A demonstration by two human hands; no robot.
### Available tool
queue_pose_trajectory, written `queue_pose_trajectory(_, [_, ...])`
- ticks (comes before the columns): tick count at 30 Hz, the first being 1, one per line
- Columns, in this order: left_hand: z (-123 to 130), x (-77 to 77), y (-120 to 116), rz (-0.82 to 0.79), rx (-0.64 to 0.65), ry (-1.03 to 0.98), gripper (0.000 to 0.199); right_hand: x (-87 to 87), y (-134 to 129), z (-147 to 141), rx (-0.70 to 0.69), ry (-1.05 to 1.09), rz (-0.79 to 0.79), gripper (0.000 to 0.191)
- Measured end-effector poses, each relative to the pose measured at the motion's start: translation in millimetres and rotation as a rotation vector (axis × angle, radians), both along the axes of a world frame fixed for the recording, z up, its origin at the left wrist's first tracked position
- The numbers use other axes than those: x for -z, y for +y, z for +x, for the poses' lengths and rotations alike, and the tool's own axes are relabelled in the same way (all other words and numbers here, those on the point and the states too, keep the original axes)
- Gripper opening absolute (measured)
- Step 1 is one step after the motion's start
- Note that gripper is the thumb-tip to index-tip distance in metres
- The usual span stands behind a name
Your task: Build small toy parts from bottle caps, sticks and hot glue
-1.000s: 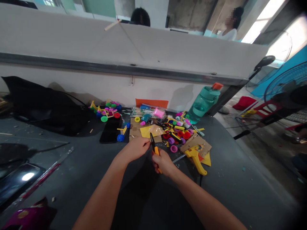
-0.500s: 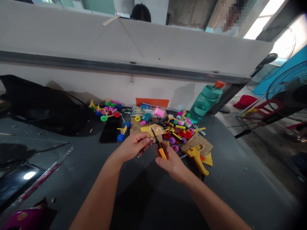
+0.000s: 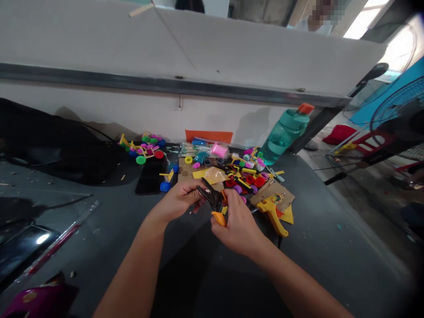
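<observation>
Above the middle of the gray tabletop (image 3: 109,225), the right hand (image 3: 237,223) grips orange-handled pliers (image 3: 216,201), handles parted, jaws open; the left hand (image 3: 182,198), thumb and fingers pinched together, holds a small pale stick (image 3: 207,191) at the jaws; a yellow glue gun (image 3: 272,215) lies toward the right edge; a teal water bottle (image 3: 281,139) stands near the back right corner; a black phone (image 3: 149,180) lies toward the back edge.

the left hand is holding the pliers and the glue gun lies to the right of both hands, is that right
No, the head view shows the right hand holding the pliers, not the left hand. The glue gun does lie to the right of both hands.
</observation>
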State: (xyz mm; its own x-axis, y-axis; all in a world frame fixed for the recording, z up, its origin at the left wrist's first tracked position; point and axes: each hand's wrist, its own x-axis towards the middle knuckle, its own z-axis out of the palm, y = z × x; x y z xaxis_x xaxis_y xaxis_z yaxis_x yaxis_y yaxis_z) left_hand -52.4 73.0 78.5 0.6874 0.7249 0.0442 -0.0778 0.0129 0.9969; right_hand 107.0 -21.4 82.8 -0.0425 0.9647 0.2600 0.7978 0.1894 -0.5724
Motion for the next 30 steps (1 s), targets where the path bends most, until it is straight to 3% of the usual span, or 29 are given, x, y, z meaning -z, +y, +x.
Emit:
queue_pose_trajectory(16, [-4.0, 3.8, 4.3, 0.156, 0.039, 0.015, 0.023, 6.1, 1.2, 1.4, -0.003, -0.159, 0.062, 0.043])
queue_pose_trajectory(30, [-3.8, 9.6, 6.8, 0.186, 0.057, -0.005, 0.022, 2.4, 0.1, 1.7, 0.004, -0.258, -0.013, 0.035])
